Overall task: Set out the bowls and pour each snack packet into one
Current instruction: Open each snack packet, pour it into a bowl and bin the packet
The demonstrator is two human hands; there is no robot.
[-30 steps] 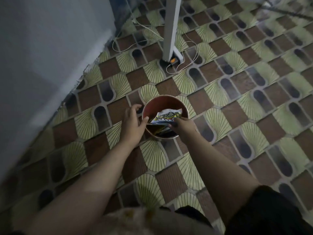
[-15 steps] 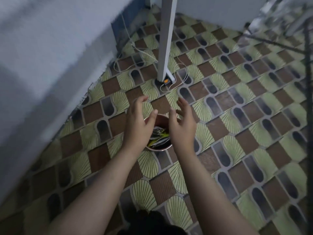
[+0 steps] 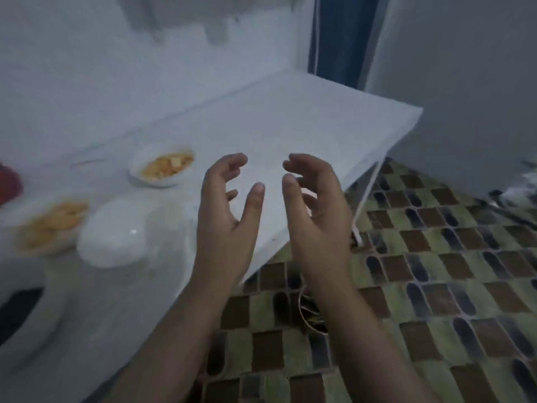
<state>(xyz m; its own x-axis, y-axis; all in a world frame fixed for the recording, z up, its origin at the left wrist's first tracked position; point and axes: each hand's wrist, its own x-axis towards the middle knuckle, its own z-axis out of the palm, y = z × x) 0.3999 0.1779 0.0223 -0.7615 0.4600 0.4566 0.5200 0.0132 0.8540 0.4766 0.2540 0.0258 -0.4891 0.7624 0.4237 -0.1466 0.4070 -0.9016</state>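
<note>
Bowls (image 3: pixel 161 169) (image 3: pixel 52 226) hold orange snacks; one bowl (image 3: pixel 114 234) looks white inside.

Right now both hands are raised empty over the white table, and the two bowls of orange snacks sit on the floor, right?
Not quite. The head view shows both snack bowls on the white table, not the floor. The left hand and right hand are indeed raised and empty.
</note>
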